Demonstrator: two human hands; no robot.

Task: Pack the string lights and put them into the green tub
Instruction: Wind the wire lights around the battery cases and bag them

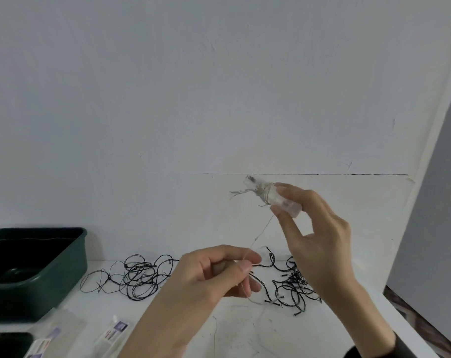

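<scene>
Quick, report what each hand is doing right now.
Left hand: pinches the thin wire.
Right hand: holds the clear case wound with wire.

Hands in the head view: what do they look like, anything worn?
Both the left hand and right hand are bare: no gloves, rings or watch visible. A dark sleeve cuff shows at the right forearm; the left forearm is bare where visible.

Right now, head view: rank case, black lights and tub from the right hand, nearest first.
1. Case: held in the right hand.
2. Black lights: on the table, below the hand.
3. Tub: far left.
</scene>
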